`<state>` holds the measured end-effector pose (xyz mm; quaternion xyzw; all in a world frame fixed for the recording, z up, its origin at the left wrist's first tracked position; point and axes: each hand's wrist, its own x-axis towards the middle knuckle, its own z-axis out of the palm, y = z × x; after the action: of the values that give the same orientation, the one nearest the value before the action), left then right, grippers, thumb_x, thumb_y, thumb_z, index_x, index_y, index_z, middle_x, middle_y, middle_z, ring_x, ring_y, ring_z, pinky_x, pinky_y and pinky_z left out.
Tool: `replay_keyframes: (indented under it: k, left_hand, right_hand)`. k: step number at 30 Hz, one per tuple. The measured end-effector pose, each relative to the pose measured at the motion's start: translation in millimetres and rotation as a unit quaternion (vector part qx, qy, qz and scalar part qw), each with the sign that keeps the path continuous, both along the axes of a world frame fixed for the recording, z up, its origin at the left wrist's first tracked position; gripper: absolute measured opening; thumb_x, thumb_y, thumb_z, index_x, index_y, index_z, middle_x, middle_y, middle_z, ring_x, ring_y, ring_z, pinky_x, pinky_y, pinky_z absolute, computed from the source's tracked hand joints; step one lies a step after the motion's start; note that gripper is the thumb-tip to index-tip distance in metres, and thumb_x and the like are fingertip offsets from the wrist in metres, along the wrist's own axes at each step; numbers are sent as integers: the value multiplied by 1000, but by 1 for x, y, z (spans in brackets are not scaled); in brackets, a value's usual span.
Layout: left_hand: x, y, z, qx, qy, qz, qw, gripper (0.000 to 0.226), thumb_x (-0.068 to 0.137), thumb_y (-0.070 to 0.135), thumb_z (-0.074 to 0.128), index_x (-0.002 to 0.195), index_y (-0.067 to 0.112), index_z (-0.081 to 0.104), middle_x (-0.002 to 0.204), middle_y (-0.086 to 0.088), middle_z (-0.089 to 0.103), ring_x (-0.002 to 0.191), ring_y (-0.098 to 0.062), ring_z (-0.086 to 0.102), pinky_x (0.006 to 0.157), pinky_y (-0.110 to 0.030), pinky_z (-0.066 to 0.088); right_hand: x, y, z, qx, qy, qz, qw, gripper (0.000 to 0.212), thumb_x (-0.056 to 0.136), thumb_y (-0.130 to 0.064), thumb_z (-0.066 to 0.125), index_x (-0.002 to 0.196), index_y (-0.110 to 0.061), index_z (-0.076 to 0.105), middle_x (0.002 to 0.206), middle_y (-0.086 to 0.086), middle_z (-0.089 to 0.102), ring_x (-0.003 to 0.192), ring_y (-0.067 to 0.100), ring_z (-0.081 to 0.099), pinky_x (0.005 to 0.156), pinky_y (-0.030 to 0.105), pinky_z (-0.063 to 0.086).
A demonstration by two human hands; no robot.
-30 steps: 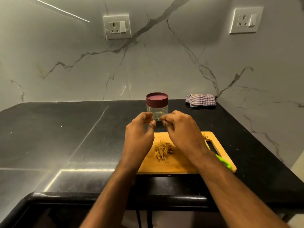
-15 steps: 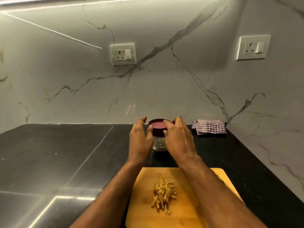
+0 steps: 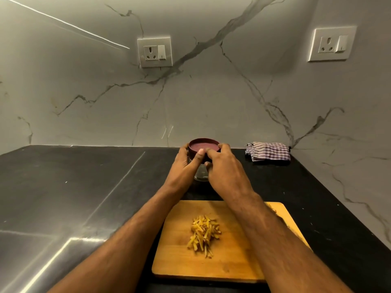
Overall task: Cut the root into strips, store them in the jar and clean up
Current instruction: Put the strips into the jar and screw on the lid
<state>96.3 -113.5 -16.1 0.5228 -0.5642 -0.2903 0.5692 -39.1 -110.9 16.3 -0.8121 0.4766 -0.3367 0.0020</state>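
Note:
A small clear glass jar with a maroon lid stands on the black counter beyond the cutting board. My left hand wraps around the jar's left side, thumb across the lid's front edge. My right hand grips the lid from the right, fingers curled over its rim. A pile of yellow root strips lies in the middle of the wooden cutting board. My right forearm covers the board's right part, and no knife shows.
A folded checked cloth lies at the back right by the wall corner. Marble walls with two sockets close off the back and right. The black counter stretches wide to the left.
Both hands went forward from above the board to the jar and now grip it and its lid. The camera view tilted up and moved closer.

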Motion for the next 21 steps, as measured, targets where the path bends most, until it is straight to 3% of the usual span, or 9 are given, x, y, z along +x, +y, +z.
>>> replay_keyframes:
  k: [5,9,13,18,21]
  left_hand:
    - [2,6,-3,4,-71,-40,997,87,89,21,73,149,35,11,130,15,45,126,-9,47,102,-24,45]
    - [5,0,-11,-39,-132,8,990,109,75,22,86,142,46,4,140,3,45,129,-12,50,110,-32,44]
    - [6,2,-9,-103,-150,70,981,111,70,17,89,149,28,13,128,6,50,113,0,54,92,-7,43]
    - [6,6,-2,-186,-171,98,962,93,65,27,93,138,25,36,129,5,55,120,-9,56,96,-31,54]
    - [4,9,2,-213,-170,93,958,92,64,26,94,137,27,39,130,3,55,121,-14,56,94,-38,55]
  right_hand:
    - [-10,6,4,9,-45,2,999,27,96,-23,54,121,-18,59,136,4,38,106,10,52,78,14,39]
    - [-9,11,7,21,-84,21,996,24,95,-29,55,112,-15,65,131,1,41,98,6,50,81,15,41]
    - [-9,17,8,48,-99,47,993,31,91,-39,59,108,-14,67,129,-1,39,95,3,44,81,15,41]
    - [-12,21,15,36,-138,39,989,33,86,-45,64,107,-19,63,121,-4,40,92,2,45,72,12,39]
    - [-12,21,18,28,-158,24,987,57,79,-57,65,122,-24,48,124,-4,37,99,7,50,69,14,40]
